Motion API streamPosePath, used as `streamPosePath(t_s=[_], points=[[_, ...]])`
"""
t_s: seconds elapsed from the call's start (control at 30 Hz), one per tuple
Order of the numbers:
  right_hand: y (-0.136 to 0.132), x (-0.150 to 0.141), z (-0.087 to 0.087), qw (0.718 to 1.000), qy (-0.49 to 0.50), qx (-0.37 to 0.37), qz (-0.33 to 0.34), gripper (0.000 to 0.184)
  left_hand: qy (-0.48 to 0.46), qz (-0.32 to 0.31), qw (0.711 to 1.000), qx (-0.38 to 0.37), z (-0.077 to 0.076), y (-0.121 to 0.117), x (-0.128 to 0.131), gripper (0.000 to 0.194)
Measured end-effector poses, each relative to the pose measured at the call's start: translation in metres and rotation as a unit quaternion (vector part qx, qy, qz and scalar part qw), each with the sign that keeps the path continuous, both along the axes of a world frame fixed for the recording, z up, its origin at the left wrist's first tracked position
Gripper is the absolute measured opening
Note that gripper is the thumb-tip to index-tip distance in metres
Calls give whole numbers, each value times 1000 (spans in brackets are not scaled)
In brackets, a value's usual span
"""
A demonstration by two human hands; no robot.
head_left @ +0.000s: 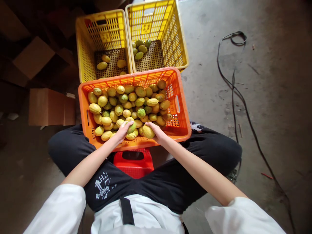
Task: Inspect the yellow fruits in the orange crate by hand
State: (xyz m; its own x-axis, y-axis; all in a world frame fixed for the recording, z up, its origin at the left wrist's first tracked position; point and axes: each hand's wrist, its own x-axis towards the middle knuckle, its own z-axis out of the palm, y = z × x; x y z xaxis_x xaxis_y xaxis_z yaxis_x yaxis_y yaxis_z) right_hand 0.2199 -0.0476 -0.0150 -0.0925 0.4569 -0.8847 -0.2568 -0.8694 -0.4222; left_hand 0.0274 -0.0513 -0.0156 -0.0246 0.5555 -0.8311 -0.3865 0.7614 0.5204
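Observation:
My left hand [123, 130] is closed around a green-yellow oval fruit [132, 127], thumb on top, above the near side of the orange crate. In my right hand [158, 132] is a yellow oval fruit [148, 131], with the fingers behind it and partly hidden. The orange plastic crate [183, 109] sits before my lap, full of similar oval fruits [126, 105], mostly yellow, a few greener and some wrinkled. Their exact kind is not clear.
Behind stand two yellow crates: the left one [81, 55] holds several yellow fruits, the right one [184, 48] several green ones. A red plastic stool [133, 169] is between my legs. Cardboard boxes [46, 107] lie left; a black cable [246, 107] runs along the concrete floor.

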Motion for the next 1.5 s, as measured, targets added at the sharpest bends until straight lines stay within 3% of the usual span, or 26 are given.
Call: streamPosePath(t_s=[0.1, 0.37, 0.6, 0.77, 0.9, 1.07, 1.23, 1.5], points=[[2, 4, 7, 998, -10, -44, -42, 12, 12, 0, 1000, -6, -2, 0, -1, 24], [3, 16, 27, 993, 68, -86, -38, 22, 33, -36, 999, -4, -3, -1, -2, 12], [-4, 22, 21, 992, 47, -90, -69, 25, 39, -38, 999, 1, -15, -8, -3, 15], [-7, 30, 17, 997, 52, 5, -63, 22, 44, -35, 998, 0, -22, -9, -4, 20], [-6, 31, 15, 995, 64, 51, -54, 28, 34, -39, 999, -7, -17, -9, -3, 27], [0, 23, 15, 994, 41, 13, -103, 19, 5, -31, 999, -1, -6, -7, -2, 38], [13, 13, 16, 991, 8, -52, -124, 18, 11, -28, 999, -19, -4, -3, -3, 37], [22, 5, -2, 991, -32, -9, -128, 16, 9, -14, 1000, -19, -1, -1, -3, 27]])
